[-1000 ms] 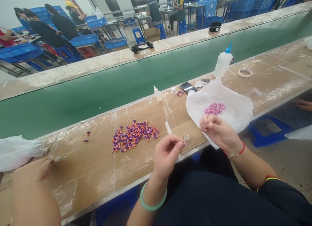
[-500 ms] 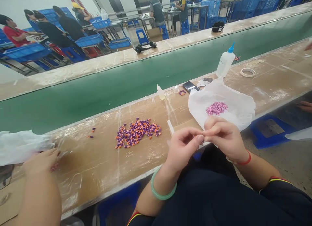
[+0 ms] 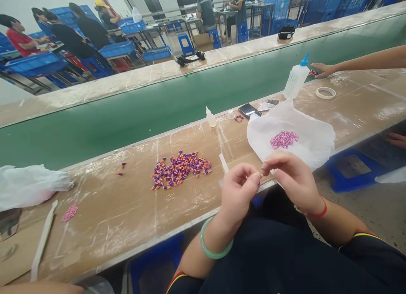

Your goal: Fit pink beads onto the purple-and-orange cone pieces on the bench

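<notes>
My left hand [image 3: 239, 190], with a green bangle at the wrist, pinches a small pinkish piece [image 3: 260, 180] between thumb and fingertips; most of it is covered. Close beside it, my right hand [image 3: 293, 179] has its thumb and curved fingers apart, its fingertips near the left hand's. Beyond the right hand, small pink beads [image 3: 283, 139] lie heaped on a white plastic sheet [image 3: 312, 152]. To the left of my hands is a spread pile of small purple-and-orange pieces [image 3: 180, 169]. A white strip [image 3: 223, 163] lies just behind my left hand.
A small dropper bottle [image 3: 211, 118], a phone [image 3: 249, 111], a larger blue-capped bottle [image 3: 295, 80] and a tape roll [image 3: 325, 93] stand along the table. A co-worker's hand [image 3: 325, 70] reaches in at right. Pink pieces [image 3: 69, 213] and a white bag [image 3: 31, 186] lie left.
My right hand's fingers have parted from the pinch at the left fingertips. The co-worker's arm at left has drawn back towards the bottom edge; another arm has come in at right.
</notes>
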`<state>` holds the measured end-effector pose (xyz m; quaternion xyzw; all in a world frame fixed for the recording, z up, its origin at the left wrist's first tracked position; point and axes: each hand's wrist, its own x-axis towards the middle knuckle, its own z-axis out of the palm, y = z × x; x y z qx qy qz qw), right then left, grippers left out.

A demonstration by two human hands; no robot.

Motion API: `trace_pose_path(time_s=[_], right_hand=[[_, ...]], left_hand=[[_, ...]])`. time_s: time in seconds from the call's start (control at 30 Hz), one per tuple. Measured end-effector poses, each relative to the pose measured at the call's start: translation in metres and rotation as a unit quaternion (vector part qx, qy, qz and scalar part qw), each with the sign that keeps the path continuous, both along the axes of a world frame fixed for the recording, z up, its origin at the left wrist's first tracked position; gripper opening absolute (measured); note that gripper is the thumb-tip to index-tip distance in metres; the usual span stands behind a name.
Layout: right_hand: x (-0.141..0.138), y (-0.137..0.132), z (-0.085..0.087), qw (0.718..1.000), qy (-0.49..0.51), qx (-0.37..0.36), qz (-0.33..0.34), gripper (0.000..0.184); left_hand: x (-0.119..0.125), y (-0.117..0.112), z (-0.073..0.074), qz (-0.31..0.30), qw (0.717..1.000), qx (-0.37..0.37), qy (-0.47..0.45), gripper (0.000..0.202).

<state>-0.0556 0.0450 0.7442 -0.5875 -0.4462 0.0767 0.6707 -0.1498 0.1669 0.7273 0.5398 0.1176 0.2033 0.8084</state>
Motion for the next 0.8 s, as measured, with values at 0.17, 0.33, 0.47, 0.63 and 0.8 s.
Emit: trace_pose_path(time_s=[0.17, 0.33, 0.47, 0.63, 0.8], right_hand=[[0.001, 0.000, 0.012, 0.992, -0.001, -0.123, 0.039, 0.013], [-0.002, 0.003, 0.018, 0.987, -0.060, -0.152, 0.008, 0.012], [-0.005, 0.004, 0.017, 0.983, -0.083, -0.160, -0.018, 0.013], [-0.006, 0.006, 0.016, 0.983, -0.078, -0.164, -0.026, 0.015], [-0.004, 0.010, 0.016, 0.987, -0.012, -0.155, 0.034, 0.016]], left_hand=[[-0.004, 0.003, 0.010, 0.026, 0.997, 0.076, 0.002, 0.017], [-0.006, 0.003, 0.020, 0.051, 0.984, 0.169, 0.030, 0.014], [-0.005, 0.003, 0.020, 0.062, 0.976, 0.203, 0.047, 0.012], [-0.006, 0.004, 0.019, 0.056, 0.976, 0.201, 0.066, 0.011], [-0.008, 0.010, 0.014, 0.013, 0.992, 0.112, 0.062, 0.016]])
